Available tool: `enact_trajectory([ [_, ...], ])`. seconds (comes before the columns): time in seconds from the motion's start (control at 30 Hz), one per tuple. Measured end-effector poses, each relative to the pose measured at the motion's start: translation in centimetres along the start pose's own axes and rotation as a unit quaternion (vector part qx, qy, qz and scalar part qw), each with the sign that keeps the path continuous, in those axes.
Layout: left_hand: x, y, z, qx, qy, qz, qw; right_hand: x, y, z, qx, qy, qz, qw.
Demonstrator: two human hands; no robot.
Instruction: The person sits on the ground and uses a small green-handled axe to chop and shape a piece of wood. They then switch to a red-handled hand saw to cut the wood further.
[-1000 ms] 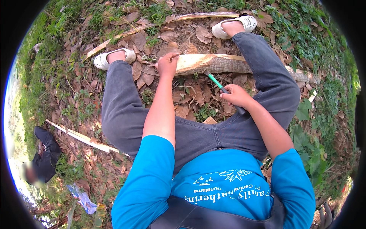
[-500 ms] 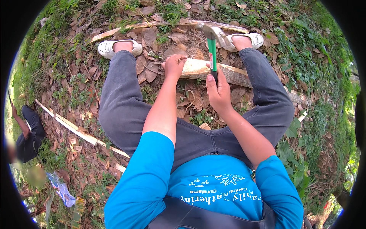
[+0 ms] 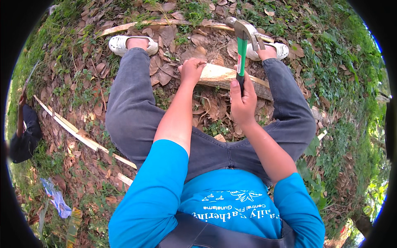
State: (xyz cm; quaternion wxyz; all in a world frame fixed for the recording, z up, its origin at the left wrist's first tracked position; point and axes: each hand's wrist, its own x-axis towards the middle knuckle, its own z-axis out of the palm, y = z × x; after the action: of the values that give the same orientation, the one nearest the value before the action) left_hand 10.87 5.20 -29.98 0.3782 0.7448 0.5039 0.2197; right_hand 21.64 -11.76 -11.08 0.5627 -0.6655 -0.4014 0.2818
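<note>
My right hand is wrapped round the black grip of a claw hammer with a green shaft and a metal head, held upright above the wood. Between my legs lies a split log, its pale cut face up and rough bark on the near side. My left hand is closed at the log's left end, fingertips pinched together. Whatever they may hold is too small or hidden to make out.
A long pale wood strip lies beyond my shoes, another to the left. Dry leaves and green plants cover the ground. At the far left is another person in dark clothes, with a blue and white plastic bag nearer.
My right hand has lifted the hammer and shifted slightly right, so its head looks larger. My left hand stays at the log's end. The other person's arm has moved up.
</note>
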Motion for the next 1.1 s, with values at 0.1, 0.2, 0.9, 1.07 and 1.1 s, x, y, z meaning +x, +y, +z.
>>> enact_trajectory([
  [0.1, -0.2, 1.5, 0.2, 0.043, 0.051, 0.048, 0.997, -1.5, 4.1, 0.3, -0.090, -0.008, 0.035, 0.995],
  [0.2, 0.4, 1.0, 0.2, 0.047, 0.010, 0.008, 0.999, -2.4, 10.1, 0.3, -0.173, -0.074, 0.168, 0.968],
  [0.9, -0.3, 1.0, -0.2, 0.023, 0.022, 0.012, 0.999, -0.2, 1.6, 0.3, -0.025, -0.035, 0.111, 0.993],
  [1.07, -3.0, 0.9, -1.0, 0.132, 0.067, -0.027, 0.989, 0.1, -1.2, -0.1, 0.038, 0.010, 0.002, 0.999],
  [1.1, -3.4, 0.3, -1.6, 0.155, 0.017, -0.050, 0.986, -0.3, 0.2, 0.4, 0.006, 0.016, -0.028, 0.999],
])
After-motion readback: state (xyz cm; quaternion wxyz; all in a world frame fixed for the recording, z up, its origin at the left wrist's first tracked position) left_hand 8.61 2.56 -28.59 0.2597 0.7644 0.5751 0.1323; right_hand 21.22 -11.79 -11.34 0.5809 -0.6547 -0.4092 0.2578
